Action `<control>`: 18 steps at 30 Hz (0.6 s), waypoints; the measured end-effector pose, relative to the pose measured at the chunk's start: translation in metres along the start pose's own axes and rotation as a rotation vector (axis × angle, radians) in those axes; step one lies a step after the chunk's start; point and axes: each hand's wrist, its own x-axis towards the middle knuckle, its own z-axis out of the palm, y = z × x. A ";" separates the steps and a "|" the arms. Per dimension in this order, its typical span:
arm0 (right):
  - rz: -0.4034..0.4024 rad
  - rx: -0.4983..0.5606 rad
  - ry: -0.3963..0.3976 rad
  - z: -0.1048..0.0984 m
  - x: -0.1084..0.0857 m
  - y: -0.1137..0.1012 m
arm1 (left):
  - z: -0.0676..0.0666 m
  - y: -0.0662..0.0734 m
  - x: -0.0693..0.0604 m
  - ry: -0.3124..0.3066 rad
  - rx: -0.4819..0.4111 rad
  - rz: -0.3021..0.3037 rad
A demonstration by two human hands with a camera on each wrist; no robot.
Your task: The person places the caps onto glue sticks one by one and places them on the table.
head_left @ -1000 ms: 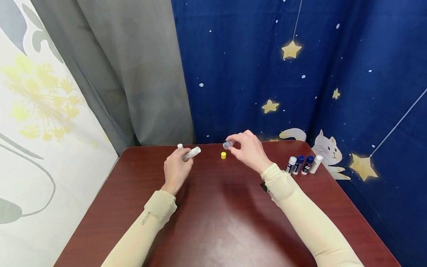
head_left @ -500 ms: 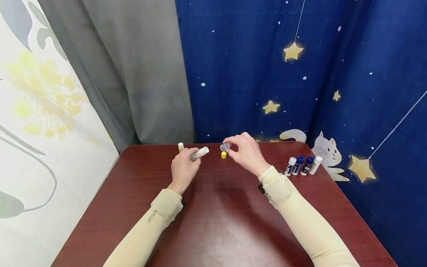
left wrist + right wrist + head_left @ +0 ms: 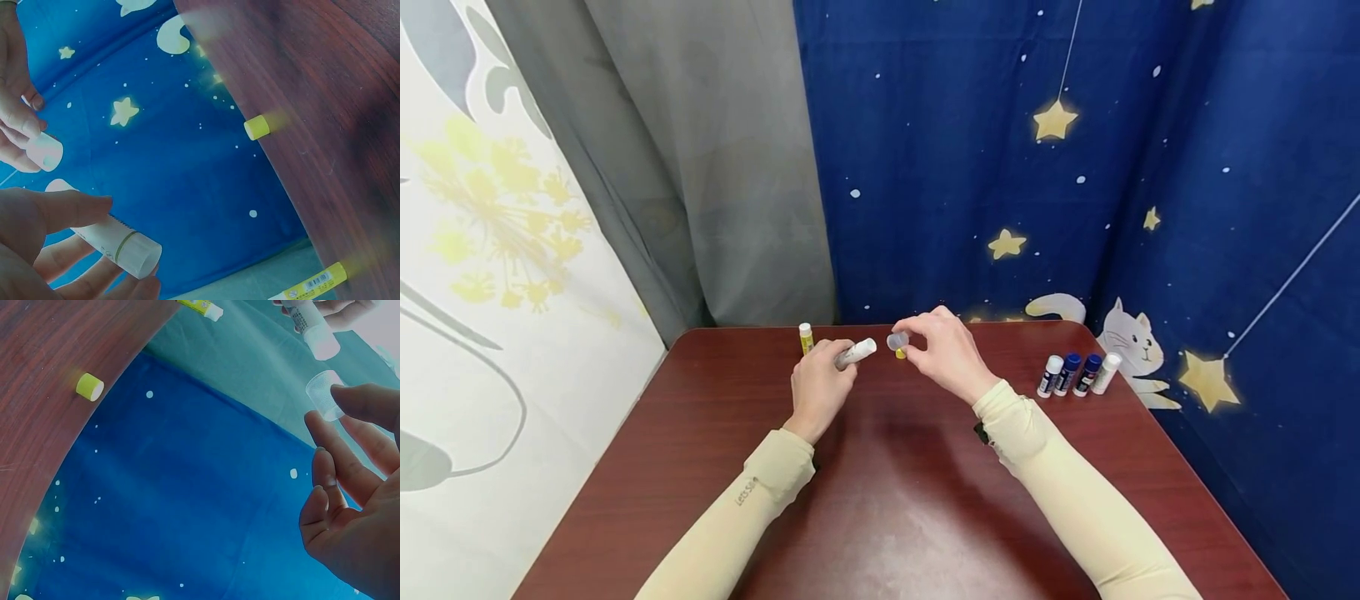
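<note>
My left hand (image 3: 822, 387) grips a white glue stick (image 3: 119, 244) by its body, tilted with its white end toward the right hand. Between thumb and fingers, my right hand (image 3: 951, 354) pinches a translucent cap (image 3: 325, 394). In the head view the cap is a short way right of the glue stick's end, and the two are apart. Below the pinched cap, a small yellow cap (image 3: 257, 127) stands on the table, partly hidden in the head view. A yellow glue stick (image 3: 806, 337) with a white top stands behind the left hand.
Several glue sticks (image 3: 1067, 375), white and blue, stand in a row on the right side of the dark red table (image 3: 880, 517). A blue star-print curtain (image 3: 940, 167) and a grey curtain (image 3: 737, 167) hang behind the table's far edge.
My left hand has moved right with the glue stick, uncovering more of the yellow one. My right hand has moved slightly left and down with the translucent cap. The gap between them has narrowed.
</note>
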 end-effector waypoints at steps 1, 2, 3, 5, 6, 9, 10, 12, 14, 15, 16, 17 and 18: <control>-0.002 0.003 0.001 0.000 0.000 -0.001 | 0.000 0.000 0.000 0.000 0.001 0.000; -0.005 0.005 0.004 0.000 0.000 -0.001 | 0.000 0.000 -0.001 0.001 0.002 0.000; -0.008 0.007 0.005 0.000 0.000 -0.001 | 0.000 0.001 -0.001 -0.003 0.002 -0.002; -0.014 0.006 0.006 0.002 -0.001 -0.002 | 0.000 0.001 -0.002 -0.009 0.001 -0.006; -0.019 0.005 0.005 0.002 -0.001 -0.002 | 0.000 0.001 -0.003 -0.013 0.002 -0.009; -0.031 0.010 0.004 0.003 0.000 -0.002 | 0.002 0.001 -0.004 -0.027 0.001 -0.015; -0.035 0.012 0.002 0.003 0.001 -0.002 | 0.003 0.000 -0.004 -0.031 0.003 -0.015; -0.037 0.016 -0.006 0.005 0.001 -0.002 | 0.003 0.001 -0.005 -0.036 0.010 -0.013; -0.034 0.018 -0.015 0.006 0.001 -0.002 | 0.004 0.000 -0.006 -0.038 0.014 -0.007; -0.033 0.018 -0.018 0.007 0.001 -0.002 | 0.004 0.001 -0.006 -0.039 0.016 -0.006; -0.031 0.018 -0.021 0.008 0.000 -0.002 | 0.004 0.001 -0.007 -0.039 0.015 -0.003; -0.029 0.020 -0.023 0.009 -0.001 -0.003 | 0.004 0.001 -0.008 -0.039 0.013 0.000; -0.028 0.024 -0.024 0.009 -0.001 -0.003 | 0.004 0.001 -0.009 -0.039 0.014 0.002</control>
